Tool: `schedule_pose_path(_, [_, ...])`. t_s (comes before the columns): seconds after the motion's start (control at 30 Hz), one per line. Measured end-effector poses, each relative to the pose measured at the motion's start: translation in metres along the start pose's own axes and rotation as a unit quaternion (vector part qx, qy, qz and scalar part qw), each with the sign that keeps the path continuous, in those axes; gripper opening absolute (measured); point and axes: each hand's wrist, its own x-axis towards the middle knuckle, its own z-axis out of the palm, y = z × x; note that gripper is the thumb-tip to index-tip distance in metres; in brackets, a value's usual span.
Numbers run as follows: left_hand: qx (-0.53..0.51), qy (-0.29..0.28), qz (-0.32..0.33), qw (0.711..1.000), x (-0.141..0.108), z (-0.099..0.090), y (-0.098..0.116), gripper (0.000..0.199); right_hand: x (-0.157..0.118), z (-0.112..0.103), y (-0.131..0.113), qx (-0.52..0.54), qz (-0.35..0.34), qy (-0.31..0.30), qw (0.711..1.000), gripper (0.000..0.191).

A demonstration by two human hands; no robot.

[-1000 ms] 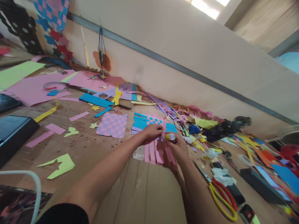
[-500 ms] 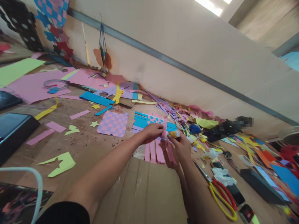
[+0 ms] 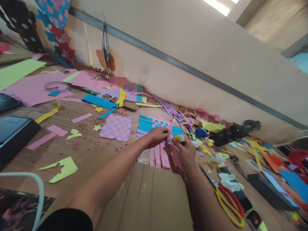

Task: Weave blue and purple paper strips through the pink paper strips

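Note:
A weave of blue and purple strips through pink paper strips lies on the table before me. Over it, my left hand is closed, its fingertips pinching a pink strip that rises above the weave. My right hand is wrapped round a glue stick with a yellow band, its white end pointing left against the pink paper by my left fingers. The exact contact is too small to tell. Left of the weave lies a finished-looking pink and purple checkered mat.
Large scissors with red and yellow handles lie to the right. Cardboard is under my forearms. Paper scraps pile along the wall, with a blue yarn ball among them. A dark box stands at left.
The glue stick and my right hand have shifted very slightly left. My left hand stays in place on the pink paper.

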Motion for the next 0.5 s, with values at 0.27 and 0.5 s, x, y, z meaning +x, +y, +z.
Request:
schedule_pose_path(0.27, [0.004,-0.005,-0.004,1.0,-0.0009,0.0008,-0.0002,0.017,0.0008,-0.0033,-0.0038,-0.013,0.01,-0.008,1.0,0.048])
schedule_pose_path(0.5, [0.004,0.004,-0.009,1.0,0.0004,0.0008,-0.0001,0.016,-0.0016,-0.0019,-0.0057,-0.007,0.0,-0.006,1.0,0.044])
